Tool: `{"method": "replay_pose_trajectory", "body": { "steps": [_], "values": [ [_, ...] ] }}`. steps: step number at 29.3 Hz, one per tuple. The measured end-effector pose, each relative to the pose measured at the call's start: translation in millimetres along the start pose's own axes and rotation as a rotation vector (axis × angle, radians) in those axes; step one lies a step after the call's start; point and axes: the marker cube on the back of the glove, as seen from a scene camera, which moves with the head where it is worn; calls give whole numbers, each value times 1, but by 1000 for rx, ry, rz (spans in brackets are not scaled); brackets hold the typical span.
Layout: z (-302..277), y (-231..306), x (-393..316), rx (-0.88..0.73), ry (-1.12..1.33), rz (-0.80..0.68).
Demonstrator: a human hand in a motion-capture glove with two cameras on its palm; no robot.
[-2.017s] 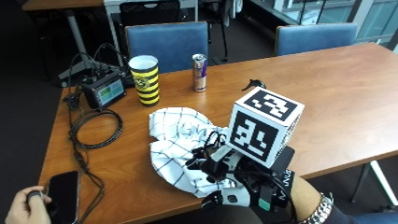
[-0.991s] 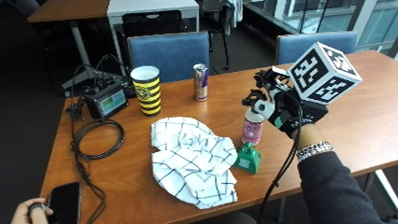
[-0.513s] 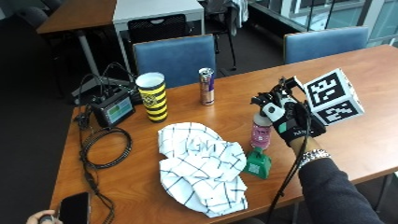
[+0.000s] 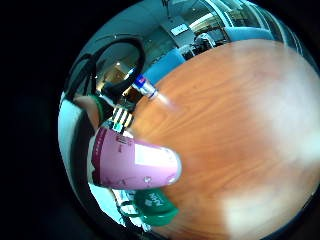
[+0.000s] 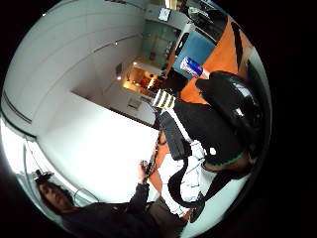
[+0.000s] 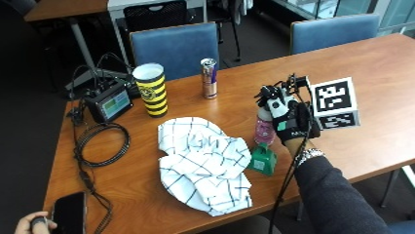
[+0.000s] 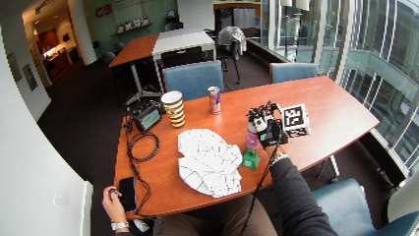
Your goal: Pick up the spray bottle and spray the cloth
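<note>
A pink spray bottle (image 6: 264, 129) with a green part (image 6: 262, 161) at its lower end stands on the wooden table (image 6: 363, 78), just right of the cloth. My gloved right hand (image 6: 289, 117) is at the bottle's upper end, fingers curled over and around it. The bottle's pink body (image 4: 132, 165) fills the little finger side palm view, with the green part (image 4: 152, 205) beside it. The white cloth (image 6: 201, 165) with dark checks lies crumpled and spread at the table's middle front. In the wide outside view the hand (image 7: 267, 125) sits above the bottle (image 7: 252, 140).
A yellow-and-black cup (image 6: 151, 90) and a slim can (image 6: 209, 78) stand behind the cloth. A small monitor (image 6: 108, 102) with coiled cables (image 6: 97, 144) is at the left. The bare hand (image 6: 32, 224) rests by a phone (image 6: 68, 214) at the front left corner.
Two seconds ago my hand was low over the cloth's front edge; it has since gone to the bottle right of the cloth and stays there. The outside camera has shifted.
</note>
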Motion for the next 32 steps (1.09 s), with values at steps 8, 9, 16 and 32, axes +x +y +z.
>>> {"method": "replay_pose_trajectory", "body": {
  "steps": [8, 9, 16, 32],
  "values": [
    [7, -5, 6, 55, -107, -40],
    [8, -6, 6, 62, -111, -49],
    [7, -21, -8, 83, -151, -106],
    [1, -23, -14, 93, -192, -141]
  ]
}}
